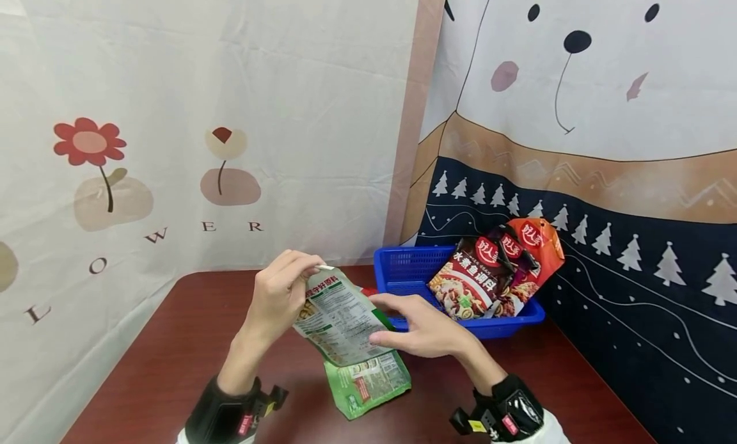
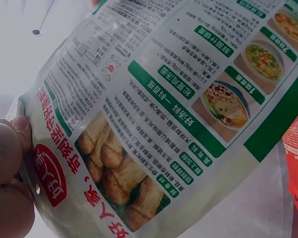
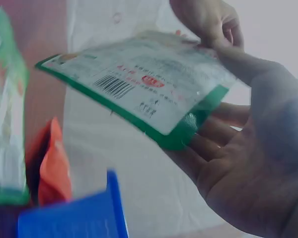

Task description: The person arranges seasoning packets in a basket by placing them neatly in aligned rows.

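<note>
My left hand (image 1: 282,293) pinches the top edge of a white and green seasoning packet (image 1: 345,316), tilted above the table with its printed back showing. In the left wrist view, the packet (image 2: 154,119) shows mushrooms and several dishes. My right hand (image 1: 423,329) is spread at the packet's right edge, thumb in front and the other fingers behind. A barcode and green border show on the packet (image 3: 144,89) in the right wrist view, with my right hand's fingers (image 3: 213,129) beneath its corner. A second green packet (image 1: 368,386) lies on the table below.
A blue plastic basket (image 1: 403,265) stands at the back right, with a brown packet (image 1: 469,277) and an orange packet (image 1: 532,239) leaning in it. A red packet (image 3: 54,163) lies just beside the basket. The brown table (image 1: 201,329) meets patterned curtains at the back and right.
</note>
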Available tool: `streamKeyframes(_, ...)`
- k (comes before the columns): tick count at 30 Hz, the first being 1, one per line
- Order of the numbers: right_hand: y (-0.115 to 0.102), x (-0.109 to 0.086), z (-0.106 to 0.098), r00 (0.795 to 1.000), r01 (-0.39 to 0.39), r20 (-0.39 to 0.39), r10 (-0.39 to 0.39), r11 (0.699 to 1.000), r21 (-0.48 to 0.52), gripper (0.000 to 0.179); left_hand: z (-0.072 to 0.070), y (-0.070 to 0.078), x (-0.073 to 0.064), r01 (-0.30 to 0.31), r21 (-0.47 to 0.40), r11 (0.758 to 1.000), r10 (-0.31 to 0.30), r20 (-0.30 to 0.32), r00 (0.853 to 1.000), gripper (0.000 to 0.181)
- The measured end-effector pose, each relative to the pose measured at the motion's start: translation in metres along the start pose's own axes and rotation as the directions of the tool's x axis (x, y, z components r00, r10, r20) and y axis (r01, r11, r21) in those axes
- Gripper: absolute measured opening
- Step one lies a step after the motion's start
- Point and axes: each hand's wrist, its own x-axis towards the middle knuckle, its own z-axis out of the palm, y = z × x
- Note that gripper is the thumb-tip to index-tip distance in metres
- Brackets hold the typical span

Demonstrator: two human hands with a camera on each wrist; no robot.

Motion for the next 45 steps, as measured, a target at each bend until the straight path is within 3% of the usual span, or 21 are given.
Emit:
streamKeyframes(10, -0.002, 0.018, 0.020, 0.999, -0.030, 0.049, 0.023, 0.988, 0.151, 0.032, 0.000, 0.003, -0.002, -0.025, 0.007, 1.000, 0.024, 0.030, 0.999, 0.030)
streamKeyframes(18, -0.005, 0.021, 0.023, 0.999, -0.019, 0.044, 0.015, 0.994, 0.104, 0.031, 0.006, 0.002, -0.001, -0.092, -0.026, 0.995, 0.093, 0.056, 0.994, 0.034)
streamKeyframes(27, -0.006, 0.022, 0.030, 0.999, -0.004, 0.052, -0.003, 0.993, 0.118, 0.035, 0.009, 0.004, -0.002, -0.104, -0.076, 0.992, 0.109, 0.066, 0.992, 0.036)
streamKeyframes(32, -0.006, 0.023, 0.032, 0.999, 0.034, 0.007, -0.035, 0.998, 0.061, 0.034, 0.010, 0.003, -0.002, -0.111, -0.057, 0.992, 0.114, 0.055, 0.992, 0.033)
streamKeyframes(37, -0.005, 0.023, 0.028, 0.998, 0.049, -0.045, -0.048, 0.999, 0.021, 0.033, 0.014, 0.002, 0.000, -0.134, -0.047, 0.990, 0.135, 0.032, 0.990, 0.016)
streamKeyframes(41, -0.005, 0.023, 0.025, 0.994, 0.056, -0.093, -0.056, 0.998, 0.002, 0.034, 0.018, 0.003, 0.000, -0.131, -0.032, 0.991, 0.131, -0.007, 0.991, 0.030)
streamKeyframes(45, -0.007, 0.022, 0.021, 0.986, 0.043, -0.161, -0.034, 0.998, 0.054, 0.035, 0.020, 0.002, -0.002, -0.054, -0.025, 0.998, 0.053, -0.050, 0.997, 0.042)
